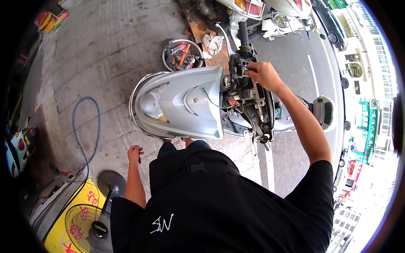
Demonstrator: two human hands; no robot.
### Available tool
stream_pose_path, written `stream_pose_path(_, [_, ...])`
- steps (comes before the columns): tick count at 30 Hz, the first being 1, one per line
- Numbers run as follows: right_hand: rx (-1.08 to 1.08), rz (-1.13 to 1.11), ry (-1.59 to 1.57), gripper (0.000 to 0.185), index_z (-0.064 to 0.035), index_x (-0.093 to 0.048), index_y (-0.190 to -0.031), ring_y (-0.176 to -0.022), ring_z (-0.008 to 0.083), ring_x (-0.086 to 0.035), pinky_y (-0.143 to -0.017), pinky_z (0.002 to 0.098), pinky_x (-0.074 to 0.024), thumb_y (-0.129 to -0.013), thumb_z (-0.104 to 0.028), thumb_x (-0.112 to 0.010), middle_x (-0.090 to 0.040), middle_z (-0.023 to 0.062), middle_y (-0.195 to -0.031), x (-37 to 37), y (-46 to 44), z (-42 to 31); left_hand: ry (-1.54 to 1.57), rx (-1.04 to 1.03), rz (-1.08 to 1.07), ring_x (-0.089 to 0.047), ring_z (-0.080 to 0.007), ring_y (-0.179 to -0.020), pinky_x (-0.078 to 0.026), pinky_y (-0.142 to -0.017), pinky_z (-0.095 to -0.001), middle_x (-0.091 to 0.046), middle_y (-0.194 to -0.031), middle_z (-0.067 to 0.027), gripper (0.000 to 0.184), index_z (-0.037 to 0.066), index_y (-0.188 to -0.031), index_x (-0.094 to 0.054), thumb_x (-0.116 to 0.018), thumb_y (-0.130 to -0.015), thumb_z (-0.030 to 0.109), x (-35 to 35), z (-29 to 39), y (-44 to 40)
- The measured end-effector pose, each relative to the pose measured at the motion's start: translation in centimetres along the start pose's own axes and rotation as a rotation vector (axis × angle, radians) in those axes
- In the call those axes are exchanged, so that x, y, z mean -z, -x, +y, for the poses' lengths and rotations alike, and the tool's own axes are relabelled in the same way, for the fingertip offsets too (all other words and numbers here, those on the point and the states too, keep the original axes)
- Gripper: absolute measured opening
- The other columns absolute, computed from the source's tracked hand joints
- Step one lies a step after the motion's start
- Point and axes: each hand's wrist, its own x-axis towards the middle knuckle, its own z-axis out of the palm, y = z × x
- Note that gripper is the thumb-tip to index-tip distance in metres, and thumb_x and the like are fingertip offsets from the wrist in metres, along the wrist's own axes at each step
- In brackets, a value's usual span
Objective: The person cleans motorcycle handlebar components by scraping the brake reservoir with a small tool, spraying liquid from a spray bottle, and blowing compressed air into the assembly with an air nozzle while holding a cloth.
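A silver scooter (177,99) stands in front of me with its handlebar covers off. Its bare handlebar (244,59) shows black parts and wiring. My right hand (263,76) is at the brake-lever end of the bar, pinching a thin dark-blue stick-like tool (245,66). The tool's tip meets the black handlebar fitting; its exact kind is too small to tell. My left hand (135,154) hangs low at my left side, away from the scooter. Its fingers are curled around a small dark object (139,160) that I cannot make out.
A round metal bowl (165,55) of tools sits on the pavement beyond the scooter, near a crumpled white rag (213,44). Other scooters (278,20) stand farther off. A blue hose (99,114) and a standing fan (90,227) are at the left. A road runs along the right.
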Motion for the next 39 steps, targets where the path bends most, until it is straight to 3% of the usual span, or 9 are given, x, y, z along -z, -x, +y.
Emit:
stream_pose_path(3, [0.055,-0.002,0.069,0.022,-0.0005,-0.071,-0.093,-0.055,0.0155,-0.057,-0.059,0.0342,-0.0455,-0.087,-0.021,-0.068,-0.059,0.0092,-0.059,-0.9,-0.3,0.9,-0.02,0.006,0.009,-0.064,-0.0196,-0.065,-0.05,-0.053,-0.0313,-0.067,-0.086,-0.0115,0.015,0.0,-0.1,-0.061,-0.057,-0.092,0.012,0.6,0.5,0.7])
stream_pose_path(5, [-0.304,0.013,-0.365,0.021,0.0004,-0.071,-0.09,-0.055,0.0116,-0.052,-0.057,0.0314,-0.0427,-0.088,-0.02,-0.066,-0.059,0.0039,-0.06,-1.8,-0.3,0.8,0.05,-0.065,-0.003,-0.064,-0.0196,-0.068,-0.054,-0.056,-0.0308,-0.067,-0.085,-0.0121,0.014,-0.002,-0.098,-0.061,-0.057,-0.092,0.01,1.4,-0.5,-0.7])
stream_pose_path(7, [-0.32,0.069,-0.453,0.021,0.0006,-0.069,-0.082,-0.056,0.0081,-0.048,-0.055,0.0282,-0.0387,-0.089,-0.019,-0.065,-0.057,-0.0002,-0.061,-2.5,0.0,-0.2,0.061,-0.065,0.005,-0.064,-0.0195,-0.071,-0.056,-0.058,-0.0306,-0.067,-0.085,-0.0118,0.014,-0.002,-0.097,-0.061,-0.057,-0.092,0.01,1.7,-1.2,-1.4])
stream_pose_path(13, [-0.371,0.48,-0.709,0.024,-0.0011,-0.068,-0.076,-0.053,0.0058,-0.046,-0.05,0.0274,-0.0352,-0.09,-0.02,-0.065,-0.056,-0.0007,-0.059,-3.6,-0.4,-1.3,0.013,-0.019,-0.019,-0.065,-0.017,-0.061,-0.041,-0.047,-0.0293,-0.069,-0.087,-0.0077,0.017,0.005,-0.103,-0.061,-0.057,-0.093,0.018,0.4,0.4,-0.8])
stream_pose_path(21, [-0.142,0.546,-0.311,0.025,0.0004,-0.068,-0.091,-0.056,0.0108,-0.056,-0.057,0.0318,-0.0461,-0.089,-0.025,-0.066,-0.064,0.0083,-0.063,-1.2,-0.7,-4.2,0.029,-0.021,-0.017,-0.067,-0.0158,-0.064,-0.039,-0.044,-0.0275,-0.07,-0.091,-0.0071,0.019,0.007,-0.108,-0.06,-0.057,-0.093,0.02,0.5,0.3,0.0])
stream_pose_path(25, [-0.035,0.446,0.061,0.022,-0.0031,-0.068,-0.095,-0.073,0.0315,-0.067,-0.068,0.0399,-0.0509,-0.083,-0.022,-0.069,-0.067,0.0153,-0.081,-1.0,0.9,-0.8,0.116,-0.05,-0.005,-0.064,-0.0154,-0.061,-0.042,-0.047,-0.0291,-0.07,-0.088,-0.0075,0.017,0.006,-0.103,-0.062,-0.058,-0.092,0.018,1.8,-2.0,0.0])
stream_pose_path(31, [0.124,0.363,0.19,0.02,-0.007,-0.066,-0.097,-0.082,0.0331,-0.066,-0.07,0.0419,-0.052,-0.081,-0.018,-0.07,-0.065,0.0101,-0.092,-2.2,0.5,-0.1,-0.002,0.085,0.055,-0.064,-0.0181,-0.062,-0.046,-0.049,-0.0292,-0.068,-0.085,-0.0086,0.015,0.004,-0.098,-0.06,-0.059,-0.092,0.018,3.4,-3.0,0.1])
stream_pose_path(34, [0.141,0.343,0.275,0.024,-0.0087,-0.06,-0.1,-0.082,0.0325,-0.066,-0.07,0.0429,-0.0528,-0.08,-0.017,-0.071,-0.065,0.0079,-0.094,-2.1,-0.3,0.5,0.0,0.047,0.025,-0.064,-0.0149,-0.061,-0.038,-0.044,-0.0281,-0.068,-0.087,-0.0043,0.016,0.01,-0.101,-0.06,-0.058,-0.093,0.023,2.9,-1.8,-0.7])
stream_pose_path(39, [0.113,0.307,0.287,0.024,-0.0092,-0.057,-0.099,-0.083,0.0327,-0.066,-0.07,0.044,-0.0531,-0.08,-0.016,-0.069,-0.065,0.0078,-0.094,-1.4,-1.0,-0.2,-0.059,-0.037,-0.043,-0.065,-0.0152,-0.062,-0.038,-0.044,-0.0275,-0.069,-0.09,-0.0049,0.017,0.009,-0.104,-0.059,-0.058,-0.094,0.023,0.4,2.2,-2.2])
